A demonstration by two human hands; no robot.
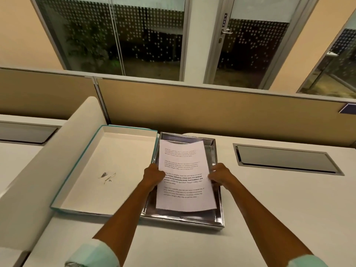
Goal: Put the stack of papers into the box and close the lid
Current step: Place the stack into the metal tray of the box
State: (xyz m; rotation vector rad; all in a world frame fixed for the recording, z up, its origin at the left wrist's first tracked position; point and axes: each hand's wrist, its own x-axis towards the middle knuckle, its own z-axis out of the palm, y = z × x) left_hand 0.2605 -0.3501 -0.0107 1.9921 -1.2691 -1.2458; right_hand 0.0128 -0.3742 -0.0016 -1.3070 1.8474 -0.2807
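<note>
A stack of white printed papers (pixel 185 178) is held just above the inside of a shiny silver box (pixel 218 209) on the desk. My left hand (pixel 153 176) grips the stack's left edge and my right hand (pixel 219 175) grips its right edge. The sheets bow slightly, and their far end dips toward the box's back wall. The box's lid (pixel 107 166), teal outside and white inside, lies open and upturned, touching the box's left side. Whether the papers rest on the box floor cannot be told.
The box and lid sit on a white desk (pixel 269 209). A tan partition (pixel 212 106) runs along the back. A recessed grey cable tray (pixel 285 160) lies to the right. A white curved divider (pixel 38 180) rises on the left beside the lid.
</note>
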